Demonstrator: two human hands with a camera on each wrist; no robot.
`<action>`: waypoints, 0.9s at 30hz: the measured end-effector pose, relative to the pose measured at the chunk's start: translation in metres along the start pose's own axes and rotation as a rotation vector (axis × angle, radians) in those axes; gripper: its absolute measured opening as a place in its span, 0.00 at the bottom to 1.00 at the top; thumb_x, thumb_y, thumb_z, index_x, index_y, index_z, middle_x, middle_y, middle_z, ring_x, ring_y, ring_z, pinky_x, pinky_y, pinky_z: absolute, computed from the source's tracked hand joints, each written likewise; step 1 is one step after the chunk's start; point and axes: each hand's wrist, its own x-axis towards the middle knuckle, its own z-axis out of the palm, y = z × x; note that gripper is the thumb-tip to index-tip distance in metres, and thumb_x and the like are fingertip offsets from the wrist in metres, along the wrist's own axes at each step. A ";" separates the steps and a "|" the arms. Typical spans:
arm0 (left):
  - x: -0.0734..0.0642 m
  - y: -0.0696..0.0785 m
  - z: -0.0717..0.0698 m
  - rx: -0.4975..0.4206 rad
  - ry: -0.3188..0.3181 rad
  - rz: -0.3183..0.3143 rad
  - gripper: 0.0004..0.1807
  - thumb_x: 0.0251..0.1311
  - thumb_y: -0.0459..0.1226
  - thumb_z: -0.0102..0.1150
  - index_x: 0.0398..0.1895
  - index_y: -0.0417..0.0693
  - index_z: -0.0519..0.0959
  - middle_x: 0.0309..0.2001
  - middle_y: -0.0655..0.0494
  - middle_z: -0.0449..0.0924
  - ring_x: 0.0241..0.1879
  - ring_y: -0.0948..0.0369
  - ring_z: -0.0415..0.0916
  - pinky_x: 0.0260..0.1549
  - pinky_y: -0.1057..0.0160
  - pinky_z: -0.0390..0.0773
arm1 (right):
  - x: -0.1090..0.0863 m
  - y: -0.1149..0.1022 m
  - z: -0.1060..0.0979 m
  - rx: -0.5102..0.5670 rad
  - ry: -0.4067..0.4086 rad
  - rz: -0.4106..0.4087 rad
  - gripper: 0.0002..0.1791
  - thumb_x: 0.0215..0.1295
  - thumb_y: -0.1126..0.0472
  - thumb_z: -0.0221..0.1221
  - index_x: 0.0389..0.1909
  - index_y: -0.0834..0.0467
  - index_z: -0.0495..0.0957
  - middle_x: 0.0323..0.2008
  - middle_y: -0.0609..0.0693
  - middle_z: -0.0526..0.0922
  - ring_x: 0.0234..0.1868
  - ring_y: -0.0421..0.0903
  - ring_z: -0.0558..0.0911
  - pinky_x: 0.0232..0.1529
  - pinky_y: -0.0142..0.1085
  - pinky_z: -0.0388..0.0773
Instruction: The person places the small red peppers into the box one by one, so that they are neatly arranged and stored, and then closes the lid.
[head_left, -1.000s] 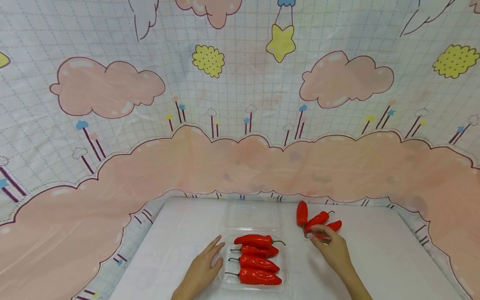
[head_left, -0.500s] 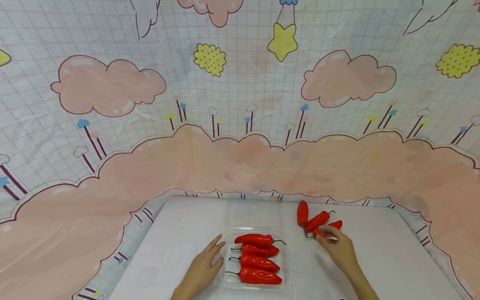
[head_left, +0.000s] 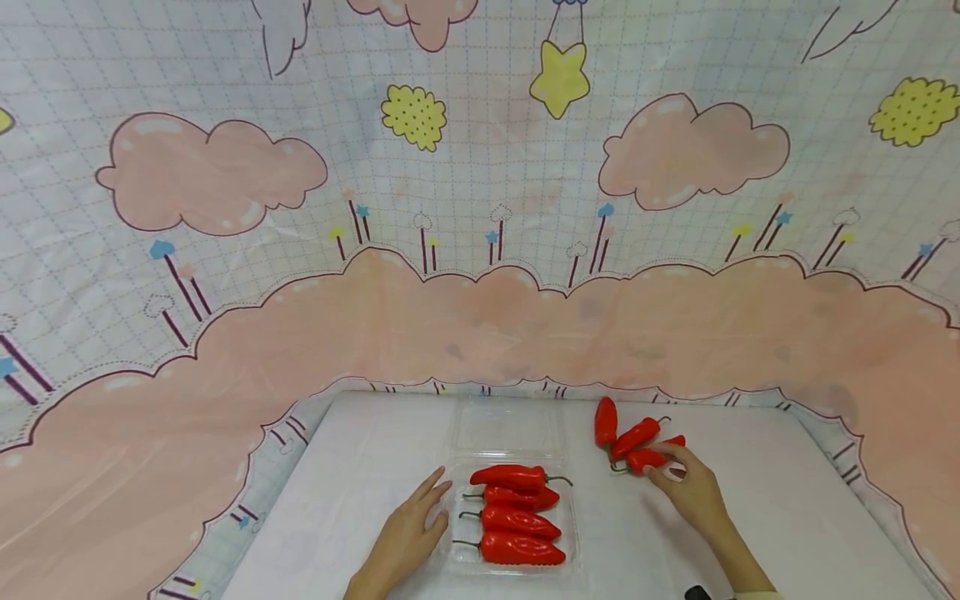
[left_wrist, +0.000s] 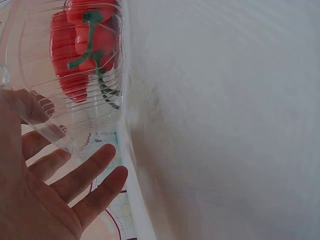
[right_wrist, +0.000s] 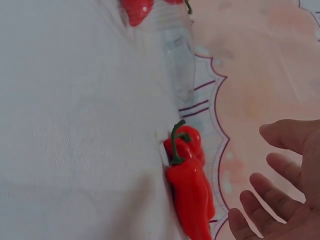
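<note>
In the head view, several red peppers (head_left: pixel 519 522) with green stems lie side by side in a clear plastic clamshell box (head_left: pixel 573 529). My left hand (head_left: pixel 403 527) rests at its left side, fingers extended. Through the plastic in the left wrist view, part of that hand (left_wrist: pixel 65 192) shows behind the box wall. To the right, my right hand (head_left: pixel 693 492) is at the nearest of three loose red peppers (head_left: pixel 645 459), covering part of it. The right wrist view shows this hand (right_wrist: pixel 285 195) with spread, loosely bent fingers, apart from the pepper (right_wrist: pixel 192 197).
Two other loose peppers, one upright in view (head_left: pixel 605 423) and one slanted (head_left: pixel 636 437), lie just behind. The box's clear lid (head_left: pixel 507 429) is folded back on the white table (head_left: pixel 337 467). A cloud-patterned cloth (head_left: pixel 480 325) hangs behind the table.
My right hand has moved to the right along the nearest loose pepper, uncovering more of its body. My left hand and the boxed peppers have stayed in place.
</note>
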 end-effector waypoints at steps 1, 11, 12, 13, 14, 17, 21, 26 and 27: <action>0.000 0.000 0.000 -0.002 -0.001 -0.002 0.24 0.63 0.39 0.59 0.63 0.51 0.76 0.72 0.58 0.67 0.62 0.53 0.76 0.58 0.46 0.77 | 0.001 0.002 -0.001 -0.008 -0.012 0.008 0.23 0.62 0.59 0.65 0.57 0.61 0.77 0.55 0.62 0.81 0.54 0.59 0.78 0.55 0.51 0.80; 0.001 0.001 -0.002 0.009 -0.009 0.017 0.24 0.63 0.38 0.59 0.63 0.48 0.76 0.72 0.55 0.67 0.61 0.51 0.77 0.56 0.44 0.78 | 0.016 0.023 -0.010 -0.067 -0.145 0.054 0.34 0.62 0.51 0.64 0.66 0.61 0.67 0.69 0.69 0.62 0.70 0.70 0.59 0.64 0.71 0.58; 0.001 0.001 -0.001 0.010 -0.008 0.016 0.24 0.63 0.38 0.58 0.63 0.49 0.76 0.72 0.56 0.67 0.61 0.51 0.77 0.56 0.44 0.78 | 0.018 0.026 -0.010 -0.069 -0.150 0.053 0.35 0.62 0.50 0.64 0.66 0.61 0.67 0.70 0.69 0.61 0.70 0.70 0.58 0.65 0.71 0.57; 0.001 0.001 -0.001 0.011 -0.005 0.017 0.24 0.63 0.38 0.58 0.63 0.49 0.76 0.72 0.56 0.67 0.61 0.51 0.77 0.56 0.44 0.78 | 0.020 0.029 -0.010 -0.074 -0.154 0.054 0.36 0.61 0.49 0.65 0.66 0.61 0.66 0.70 0.69 0.61 0.70 0.70 0.58 0.64 0.72 0.57; 0.001 0.000 -0.001 0.015 -0.003 0.017 0.24 0.63 0.38 0.58 0.63 0.49 0.76 0.72 0.56 0.67 0.61 0.52 0.77 0.56 0.45 0.78 | 0.022 0.032 -0.011 -0.077 -0.159 0.054 0.37 0.61 0.49 0.65 0.67 0.60 0.66 0.70 0.69 0.60 0.71 0.70 0.58 0.64 0.72 0.56; 0.000 0.000 0.000 0.022 0.008 0.019 0.23 0.63 0.38 0.58 0.63 0.49 0.76 0.72 0.57 0.67 0.60 0.52 0.77 0.56 0.45 0.78 | 0.027 0.039 -0.012 -0.082 -0.177 0.055 0.39 0.59 0.48 0.66 0.68 0.60 0.65 0.71 0.69 0.58 0.71 0.71 0.56 0.64 0.73 0.56; 0.000 0.000 0.000 0.026 0.015 0.023 0.23 0.63 0.38 0.58 0.63 0.49 0.76 0.71 0.57 0.68 0.60 0.52 0.77 0.55 0.46 0.79 | 0.031 0.043 -0.013 -0.087 -0.189 0.047 0.41 0.58 0.47 0.67 0.68 0.60 0.65 0.71 0.70 0.57 0.71 0.71 0.56 0.63 0.73 0.55; 0.000 0.000 0.001 0.028 0.018 0.020 0.23 0.63 0.39 0.59 0.63 0.50 0.76 0.71 0.57 0.68 0.60 0.52 0.77 0.55 0.46 0.79 | 0.038 0.050 -0.013 -0.104 -0.199 0.042 0.42 0.57 0.45 0.68 0.67 0.60 0.65 0.71 0.71 0.57 0.70 0.73 0.56 0.62 0.74 0.56; 0.000 0.000 0.001 0.030 0.019 0.019 0.23 0.63 0.39 0.59 0.63 0.50 0.76 0.71 0.57 0.68 0.60 0.52 0.77 0.55 0.46 0.79 | 0.039 0.052 -0.013 -0.106 -0.206 0.049 0.42 0.57 0.44 0.68 0.68 0.60 0.65 0.71 0.71 0.56 0.70 0.73 0.56 0.62 0.74 0.56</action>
